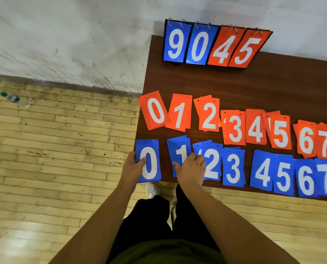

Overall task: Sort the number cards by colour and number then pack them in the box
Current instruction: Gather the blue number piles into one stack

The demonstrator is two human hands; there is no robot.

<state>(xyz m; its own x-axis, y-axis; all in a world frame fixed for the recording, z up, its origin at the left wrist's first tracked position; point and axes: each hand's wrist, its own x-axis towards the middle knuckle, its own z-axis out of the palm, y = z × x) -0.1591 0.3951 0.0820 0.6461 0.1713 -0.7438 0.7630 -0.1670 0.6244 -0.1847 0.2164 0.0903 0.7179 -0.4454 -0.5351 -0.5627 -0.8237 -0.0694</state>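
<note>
Two rows of number cards lie on the brown table (254,88). The far row is red, from the red 0 pile (155,110) to 7 at the right edge. The near row is blue, 0 to 7. My left hand (133,165) grips the left edge of the blue 0 cards (149,161), thumb on top. My right hand (191,168) rests palm down on the blue 1 pile (178,149), fingers touching the blue 2 pile (212,164). No box is in view.
A flip scoreboard (214,45) showing blue 9 0 and red 4 5 stands at the table's far edge against the wall. A plastic bottle (11,97) lies on the wooden floor at far left. My legs and a white shoe (152,189) are below the table's near edge.
</note>
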